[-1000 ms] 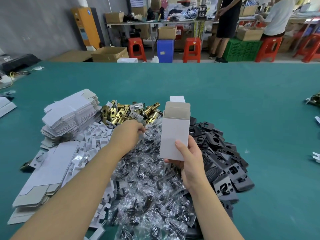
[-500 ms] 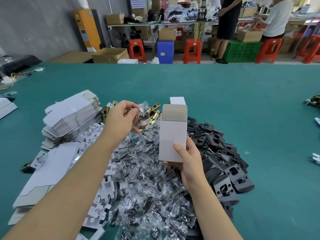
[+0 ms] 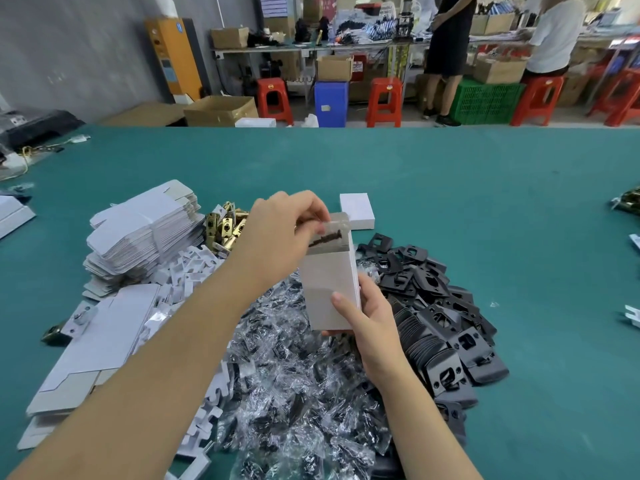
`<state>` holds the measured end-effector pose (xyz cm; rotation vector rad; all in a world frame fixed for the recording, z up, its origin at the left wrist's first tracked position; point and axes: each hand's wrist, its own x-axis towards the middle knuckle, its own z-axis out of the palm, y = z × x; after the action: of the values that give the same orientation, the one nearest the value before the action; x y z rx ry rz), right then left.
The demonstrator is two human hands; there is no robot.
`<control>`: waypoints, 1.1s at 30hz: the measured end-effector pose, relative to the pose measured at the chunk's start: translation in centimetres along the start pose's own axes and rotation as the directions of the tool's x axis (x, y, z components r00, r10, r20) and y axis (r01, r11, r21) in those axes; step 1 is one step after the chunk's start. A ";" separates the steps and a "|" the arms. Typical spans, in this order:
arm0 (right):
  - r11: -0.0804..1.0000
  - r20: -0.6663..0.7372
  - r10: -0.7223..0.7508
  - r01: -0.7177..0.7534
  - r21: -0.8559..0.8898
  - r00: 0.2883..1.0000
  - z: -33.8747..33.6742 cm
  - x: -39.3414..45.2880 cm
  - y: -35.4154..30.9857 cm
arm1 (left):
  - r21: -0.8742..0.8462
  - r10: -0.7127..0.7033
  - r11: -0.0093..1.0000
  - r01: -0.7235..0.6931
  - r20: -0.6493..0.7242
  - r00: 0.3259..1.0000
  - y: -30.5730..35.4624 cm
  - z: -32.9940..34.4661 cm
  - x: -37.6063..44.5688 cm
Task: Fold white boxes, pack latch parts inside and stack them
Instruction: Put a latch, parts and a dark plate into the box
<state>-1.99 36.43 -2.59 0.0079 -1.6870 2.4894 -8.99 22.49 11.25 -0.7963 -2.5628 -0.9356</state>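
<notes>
We see the upright white cardboard box (image 3: 329,289) gripped low by the right hand (image 3: 367,317) above the green desk (image 3: 485,202), while the left hand (image 3: 280,233) pinches a clear plastic screw packet (image 3: 327,235) at its open mouth. The packet looks partly inside, though blur hides its depth. It could snag on the rim and spill onto the heap of bagged screws (image 3: 294,393), or the low grip could let the box tip.

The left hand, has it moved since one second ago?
Yes. The left hand rose from the pile of clear bags and went right, to the open top of the white box, pinching a screw bag.
</notes>
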 end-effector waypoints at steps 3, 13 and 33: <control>1.000 -0.010 0.010 -0.010 0.024 1.000 -0.1 0.1 -0.1 | 0.051 0.017 0.999 -0.018 0.024 1.000 0.1 0.4 0.1; 0.999 -0.012 0.007 -0.007 0.053 1.000 -0.2 0.1 -0.3 | 0.231 0.094 0.963 -0.139 0.197 0.976 -0.5 1.0 -0.5; 0.997 -0.009 0.024 -0.023 0.074 1.000 -0.3 0.2 -0.2 | -0.339 -0.238 0.914 0.224 0.001 0.971 -2.6 2.5 -3.5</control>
<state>-2.19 36.83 -2.46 -0.0175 -1.5990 2.5636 -7.95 21.15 6.52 -0.5534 -2.5333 -1.4793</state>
